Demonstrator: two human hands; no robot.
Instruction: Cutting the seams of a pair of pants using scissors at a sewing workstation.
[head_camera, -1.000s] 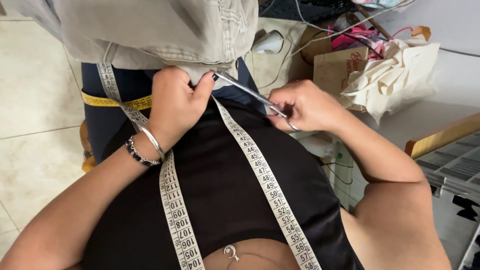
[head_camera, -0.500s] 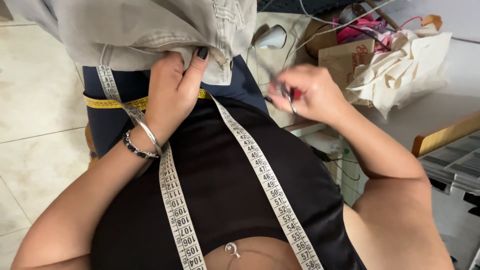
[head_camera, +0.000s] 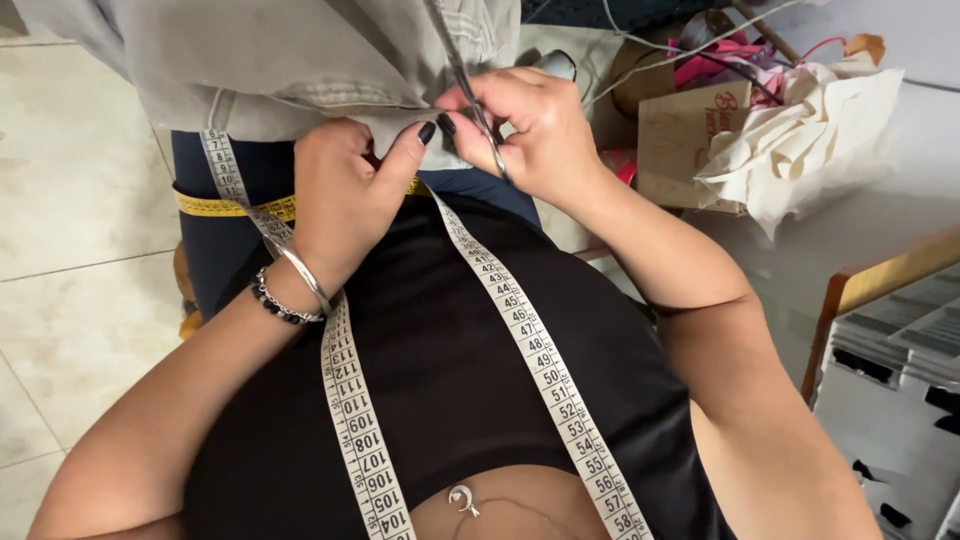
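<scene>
White measuring tape (head_camera: 520, 330), cardboard box (head_camera: 680, 140), crumpled cream cloth (head_camera: 810, 150) — pale floor tiles (head_camera: 70, 200)

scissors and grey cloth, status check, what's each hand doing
Left hand pinching grey cloth edge. Right hand gripping scissors, blades at cloth. Tape measure draped clear.

You have two hands in view: left hand (head_camera: 340, 195), right hand (head_camera: 530, 130). One grey garment (head_camera: 300, 55). One pair of scissors (head_camera: 475, 105). One white measuring tape (head_camera: 520, 330). Two bracelets (head_camera: 290, 290). One cardboard box (head_camera: 690, 140).
</scene>
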